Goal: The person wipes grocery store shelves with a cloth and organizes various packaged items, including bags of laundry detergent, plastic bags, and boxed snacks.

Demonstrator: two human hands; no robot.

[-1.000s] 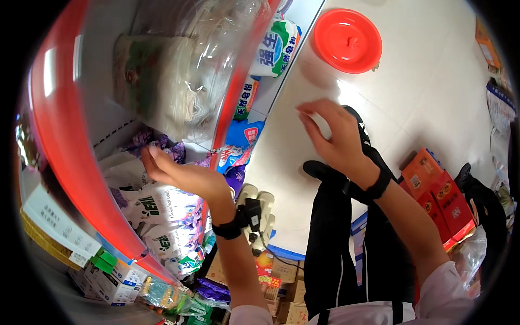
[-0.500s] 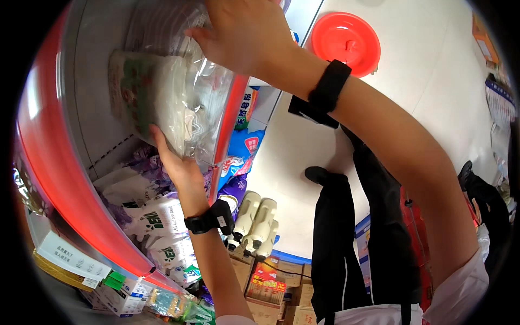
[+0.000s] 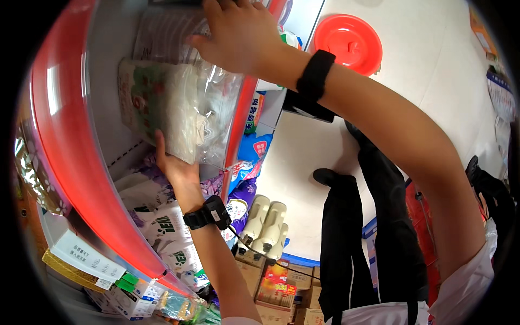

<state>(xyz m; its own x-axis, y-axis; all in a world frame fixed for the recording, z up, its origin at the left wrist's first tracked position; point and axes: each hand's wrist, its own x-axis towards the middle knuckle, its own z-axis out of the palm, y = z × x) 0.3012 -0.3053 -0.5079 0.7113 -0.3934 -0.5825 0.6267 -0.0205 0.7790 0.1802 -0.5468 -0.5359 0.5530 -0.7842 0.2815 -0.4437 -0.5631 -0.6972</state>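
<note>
On a red-edged shelf lies a clear plastic package with a green and red printed panel and pale contents. My left hand grips its near end, thumb up along the side; the other fingers are hidden by the package. My right hand is over the far end of the crinkled clear wrapping, fingers apart and thumb stretched out to the left. Behind the package sits another clear, ridged plastic pack, partly covered by my right hand.
White and purple bags fill the shelf nearer me. A red shelf edge curves along the left. Beige bottles and cartons stand on the floor. A red basin lies at the far right of the shelf.
The view has shifted a little, so the shelf appears farther right. My right hand's fingertips now show, spread at the far end. My left hand stays at the package's near end.
</note>
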